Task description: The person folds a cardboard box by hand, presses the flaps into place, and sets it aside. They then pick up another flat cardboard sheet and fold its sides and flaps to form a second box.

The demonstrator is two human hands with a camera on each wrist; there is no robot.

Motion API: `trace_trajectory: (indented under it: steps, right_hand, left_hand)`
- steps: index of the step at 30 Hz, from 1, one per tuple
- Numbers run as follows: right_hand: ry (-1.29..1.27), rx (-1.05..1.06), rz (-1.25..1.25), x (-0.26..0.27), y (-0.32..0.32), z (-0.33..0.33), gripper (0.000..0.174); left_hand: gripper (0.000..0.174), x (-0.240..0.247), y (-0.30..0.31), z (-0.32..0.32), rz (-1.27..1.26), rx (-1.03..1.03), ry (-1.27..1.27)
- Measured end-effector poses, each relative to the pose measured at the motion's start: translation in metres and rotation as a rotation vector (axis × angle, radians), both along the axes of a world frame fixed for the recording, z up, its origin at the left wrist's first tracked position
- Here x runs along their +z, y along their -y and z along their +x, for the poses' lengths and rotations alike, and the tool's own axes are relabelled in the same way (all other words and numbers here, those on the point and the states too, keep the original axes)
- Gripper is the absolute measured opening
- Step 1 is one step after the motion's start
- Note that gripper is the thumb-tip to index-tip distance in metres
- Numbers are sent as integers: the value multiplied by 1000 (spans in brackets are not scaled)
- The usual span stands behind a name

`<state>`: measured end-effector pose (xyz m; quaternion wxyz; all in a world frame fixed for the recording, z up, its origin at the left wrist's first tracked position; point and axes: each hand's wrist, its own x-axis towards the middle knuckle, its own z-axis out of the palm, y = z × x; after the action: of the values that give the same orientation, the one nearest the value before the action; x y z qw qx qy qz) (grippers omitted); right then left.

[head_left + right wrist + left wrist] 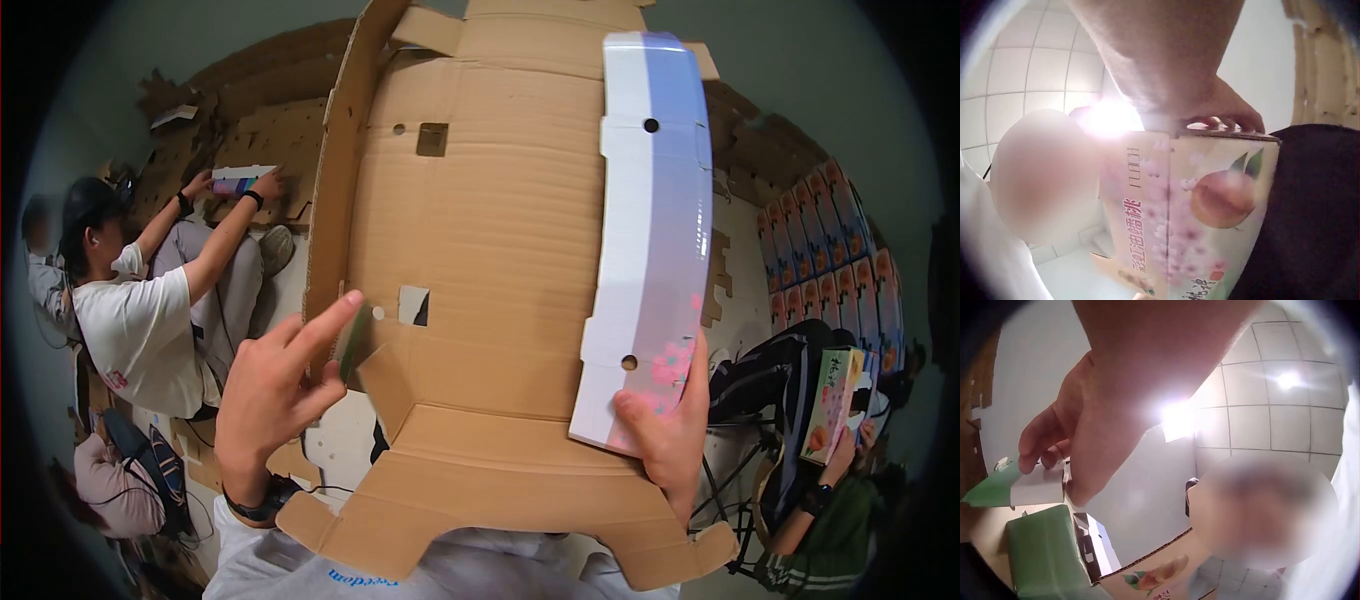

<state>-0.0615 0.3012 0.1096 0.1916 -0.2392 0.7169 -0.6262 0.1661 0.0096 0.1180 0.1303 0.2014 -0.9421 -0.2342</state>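
Observation:
A partly folded cardboard peach box [500,230] stands in front of me, its plain brown inside facing up. Along its right side runs a panel [655,220] printed white, blue and pink. My right hand [672,430] grips this panel near its lower end, thumb on the printed face; the other fingers are hidden in the head view. My left hand [280,385] pinches a small green flap [352,340] at the box's left wall. In the left wrist view this flap shows green and white. A peach picture [1224,199] is printed on the outside in the right wrist view.
On the left a seated person [140,300] handles a printed carton piece [243,180]. At the right another person's hand [845,455] holds a green peach box [830,405]. Stacked printed boxes [830,255] stand behind. Loose cardboard [270,130] lies at the back left.

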Motion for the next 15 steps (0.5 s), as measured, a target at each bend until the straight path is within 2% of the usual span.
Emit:
trace_trajectory:
  steps: [3,4,7,8,11,13,14,15]
  right_hand:
    - [-2,3,-47,0,10,0,92]
    - [-2,1,-69,0,12,-1,92]
    - [21,-13,-13,-4,6,-4,91]
    - [-4,-29,-5,-5,5,-3,91]
    - [-27,-60,11,-7,2,-1,91]
    - [27,-72,-8,-12,-6,-8,91]
    - [51,-73,-35,-9,-5,-8,91]
    - [53,-69,-48,-9,-4,-8,91]
  left_hand:
    - [62,7,8,4,-141,-89,41]
    - [37,6,11,10,-98,-103,-39]
    - [21,2,30,28,106,-324,-409]
    - [11,0,28,25,251,-388,-531]
    - [7,-3,27,-14,-215,-335,-590]
    - [4,-41,47,-13,-198,-40,-786]
    - [22,-70,67,3,85,63,-834]
    - [31,-79,68,4,257,139,-871]
